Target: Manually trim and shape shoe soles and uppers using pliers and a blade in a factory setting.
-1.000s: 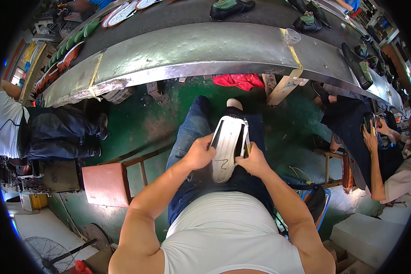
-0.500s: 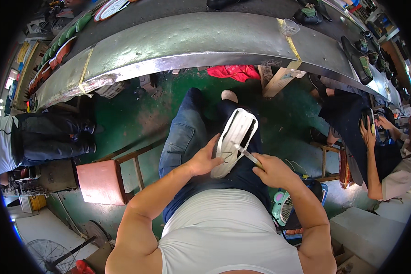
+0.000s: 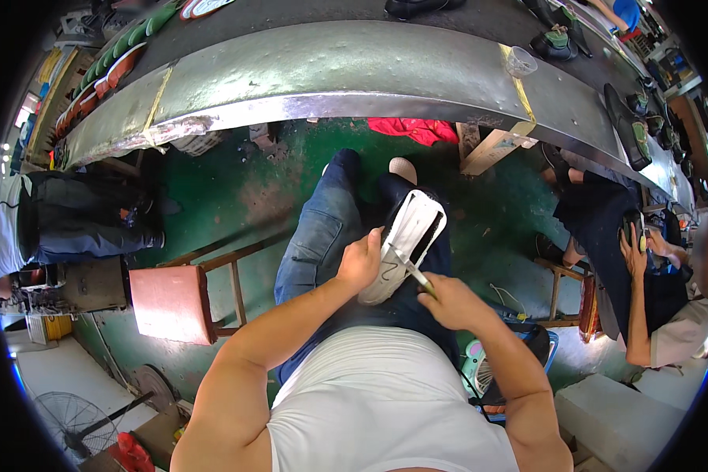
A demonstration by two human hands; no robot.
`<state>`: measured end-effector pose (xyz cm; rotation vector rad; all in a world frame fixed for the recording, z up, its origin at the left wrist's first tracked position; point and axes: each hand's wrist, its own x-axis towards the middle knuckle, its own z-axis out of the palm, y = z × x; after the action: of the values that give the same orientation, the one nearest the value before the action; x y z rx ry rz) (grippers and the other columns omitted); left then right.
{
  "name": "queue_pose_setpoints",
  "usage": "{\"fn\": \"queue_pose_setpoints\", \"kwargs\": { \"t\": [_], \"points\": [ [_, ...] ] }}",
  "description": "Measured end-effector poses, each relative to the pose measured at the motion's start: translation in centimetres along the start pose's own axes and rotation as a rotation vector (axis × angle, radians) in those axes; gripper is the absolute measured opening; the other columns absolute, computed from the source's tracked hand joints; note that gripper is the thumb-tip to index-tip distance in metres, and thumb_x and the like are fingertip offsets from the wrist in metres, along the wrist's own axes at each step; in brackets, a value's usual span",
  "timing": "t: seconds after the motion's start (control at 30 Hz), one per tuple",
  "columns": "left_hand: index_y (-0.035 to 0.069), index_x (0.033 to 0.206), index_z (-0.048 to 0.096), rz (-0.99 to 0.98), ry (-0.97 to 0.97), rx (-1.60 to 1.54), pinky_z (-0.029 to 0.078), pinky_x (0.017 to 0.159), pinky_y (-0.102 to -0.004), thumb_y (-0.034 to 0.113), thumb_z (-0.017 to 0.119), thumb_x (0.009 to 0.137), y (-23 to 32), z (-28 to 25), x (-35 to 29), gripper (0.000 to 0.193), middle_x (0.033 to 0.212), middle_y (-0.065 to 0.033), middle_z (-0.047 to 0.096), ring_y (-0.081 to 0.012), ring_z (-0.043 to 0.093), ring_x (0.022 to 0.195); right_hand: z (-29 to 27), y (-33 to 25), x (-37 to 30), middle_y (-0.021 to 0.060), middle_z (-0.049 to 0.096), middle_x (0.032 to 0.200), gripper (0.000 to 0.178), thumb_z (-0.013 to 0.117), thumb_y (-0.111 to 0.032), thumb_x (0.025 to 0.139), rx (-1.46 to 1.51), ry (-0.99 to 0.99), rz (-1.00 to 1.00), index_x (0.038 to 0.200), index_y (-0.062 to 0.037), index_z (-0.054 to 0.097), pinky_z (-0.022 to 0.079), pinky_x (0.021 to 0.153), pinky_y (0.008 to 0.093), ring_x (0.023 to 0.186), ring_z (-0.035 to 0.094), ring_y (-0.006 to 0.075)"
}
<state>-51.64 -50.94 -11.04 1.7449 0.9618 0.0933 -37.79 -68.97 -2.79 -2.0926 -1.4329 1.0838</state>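
Note:
A white shoe [image 3: 383, 285] rests tilted over my right thigh, its dark inside showing along the right side of the opening. My left hand [image 3: 360, 261] is closed on the shoe's left edge, with the thumb on the upper. In my right hand [image 3: 453, 302] is a slim tool [image 3: 418, 274] with a pale handle. Its flat, light tip touches the shoe near a dark curved line; whether it is a brush or a blade I cannot make out.
Ahead runs a metal-edged bench [image 3: 291, 67] carrying black shoes [image 3: 628, 126], green and orange shoe parts [image 3: 118, 67] and a clear cup [image 3: 520, 61]. A padded stool [image 3: 171, 305] stands left, a small fan [image 3: 480, 366] right. Co-workers sit at right [image 3: 633, 252] and stand at left [image 3: 86, 224].
My left hand has shifted up along the shoe's edge. My right hand has moved slightly down and left, bringing the tool's tip lower on the shoe. The view has shifted slightly.

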Motion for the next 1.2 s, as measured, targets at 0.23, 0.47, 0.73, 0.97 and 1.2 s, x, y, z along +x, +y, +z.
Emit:
{"fn": "queue_pose_setpoints", "kwargs": {
  "t": [0.23, 0.47, 0.73, 0.97, 1.2],
  "points": [
    [-0.002, 0.135, 0.056, 0.269, 0.066, 0.11, 0.046, 0.104, -0.0431, 0.028, 0.04, 0.106, -0.1, -0.3, -0.3, 0.045, 0.131, -0.025, 0.061, -0.0418, 0.06, 0.118, -0.8, 0.4, 1.4, 0.0246, 0.064, 0.102, 0.028, 0.062, -0.013, 0.091, -0.203, 0.214, 0.022, 0.113, 0.0008, 0.053, 0.052, 0.083, 0.0485, 0.094, 0.063, 0.0429],
    [0.021, 0.153, 0.038, 0.572, -0.097, 0.433, 0.058, 0.087, -0.0417, 0.022, 0.048, 0.102, 1.6, -0.9, -0.3, 0.053, 0.157, -0.0195, 0.035, -0.0393, 0.064, 0.113, 0.8, 4.0, 0.6, 0.0232, 0.067, 0.096, 0.024, 0.062, -0.018, 0.093, -0.07, 0.175, 0.097, 0.106, 0.0006, 0.057, 0.053, 0.079, 0.0504, 0.092, 0.065, 0.0437],
    [0.03, 0.158, 0.025, 0.33, -0.339, 0.627, 0.058, 0.085, -0.0462, 0.033, 0.05, 0.102, 4.6, -2.0, 0.2, 0.062, 0.159, -0.0237, 0.027, -0.044, 0.068, 0.098, -4.1, 2.2, 1.7, 0.026, 0.067, 0.093, 0.033, 0.059, -0.029, 0.098, 0.147, 0.193, 0.09, 0.11, 0.0014, 0.059, 0.051, 0.08, 0.0475, 0.09, 0.065, 0.0454],
    [0.027, 0.158, 0.026, 0.382, -0.501, 0.79, 0.056, 0.091, -0.0441, 0.038, 0.054, 0.1, 6.0, -3.1, -0.7, 0.065, 0.158, -0.0255, 0.029, -0.043, 0.068, 0.104, -0.5, 4.0, 4.3, 0.0279, 0.067, 0.097, 0.035, 0.053, -0.032, 0.1, -0.016, 0.298, 0.059, 0.109, 0.0016, 0.06, 0.051, 0.082, 0.0516, 0.093, 0.064, 0.0471],
    [-0.002, 0.147, 0.043, 0.088, -0.12, 0.039, 0.046, 0.104, -0.0341, 0.032, 0.061, 0.099, -0.5, -1.1, -3.4, 0.061, 0.135, -0.0266, 0.059, -0.0304, 0.061, 0.121, -1.5, 2.7, 2.2, 0.0271, 0.066, 0.094, 0.035, 0.052, -0.031, 0.102, 0.037, 0.205, 0.047, 0.109, 0.0023, 0.058, 0.049, 0.077, 0.0521, 0.089, 0.063, 0.0478]
  ]
}}
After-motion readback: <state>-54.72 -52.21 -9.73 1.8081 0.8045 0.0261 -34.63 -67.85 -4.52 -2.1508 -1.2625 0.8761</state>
